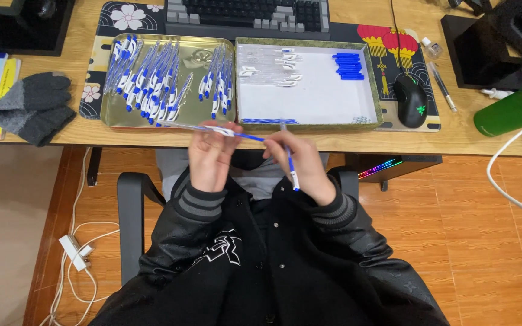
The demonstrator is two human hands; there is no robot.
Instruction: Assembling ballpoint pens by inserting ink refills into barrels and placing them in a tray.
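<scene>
Jacket sleeves, black with grey striped cuffs, are seen nearest the camera, above the lap and the office chair (129, 199).

Left hand (209, 154) is closed on a clear pen barrel (203, 128), white clip at the fingers. Barrel long axis is laid near-horizontal, tilted slightly, with the tail out to the left over the desk edge. A thin blue refill (250, 137) is seen projecting from the barrel's right end toward the right hand.

Right hand (300, 163) is closed on a second pen part (292, 166), blue and white, held near-vertical with the white tip pointed down past the palm. Whether the fingertips of this hand are also touching the refill's free end cannot be told; they are right at it. The refill lies between the two hands, axis in line with the barrel, the right hand being the nearer to its free end.

Beyond the hands, on the wooden desk (454, 136): a gold metal tray (109, 118) is filled with finished blue-and-white pens; just beside it a white-lined box (309, 96) is stocked with clear barrels, blue caps and loose refills. A black mouse (411, 99) is placed right of the box, grey gloves (34, 105) left of the tray, a keyboard (249, 15) furthest back.
</scene>
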